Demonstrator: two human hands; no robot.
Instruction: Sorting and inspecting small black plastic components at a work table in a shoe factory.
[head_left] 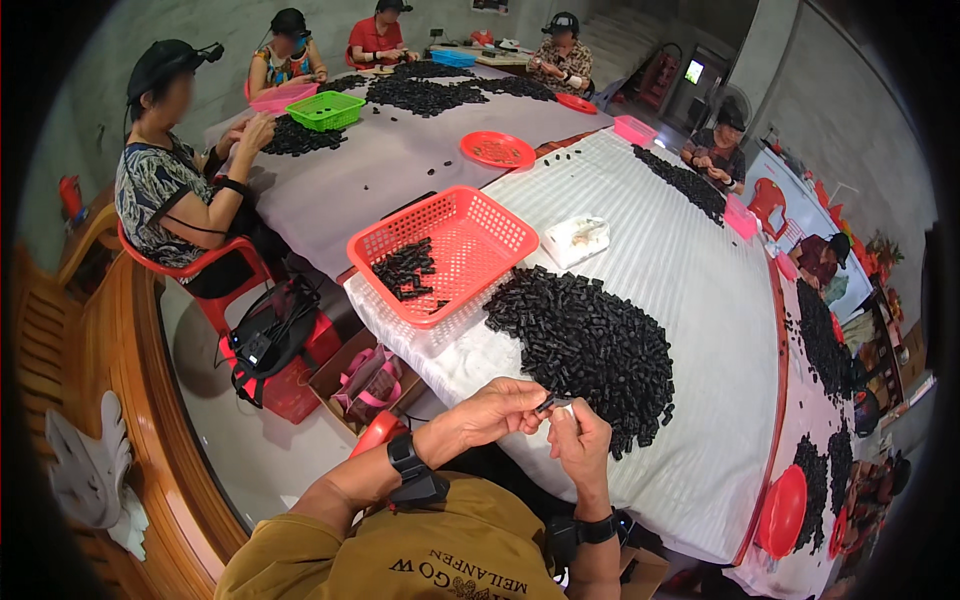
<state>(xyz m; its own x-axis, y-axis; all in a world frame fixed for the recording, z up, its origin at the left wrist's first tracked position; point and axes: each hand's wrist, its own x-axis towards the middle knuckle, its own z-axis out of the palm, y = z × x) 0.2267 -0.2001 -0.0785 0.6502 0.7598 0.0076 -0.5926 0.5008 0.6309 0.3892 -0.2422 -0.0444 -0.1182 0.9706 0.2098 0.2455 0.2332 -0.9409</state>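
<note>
My left hand [505, 410] pinches a small black cylindrical piece [545, 403] between thumb and fingers. Close against it, my right hand [580, 440] is closed, with something small and pale at its fingertips that is too small to name. Both hands are held over the near edge of the table, just in front of a big pile of similar black pieces [585, 350]. Beyond them to the left stands a red perforated plastic basket [500, 240] with a heap of black pieces in its left part.
A white container [577, 240] lies on the white cloth [690, 300] behind the pile. Farther off are a round red tray [497, 150], a green basket [328, 110] and more black heaps. Several people sit around the tables. A black bag [275, 330] rests at lower left.
</note>
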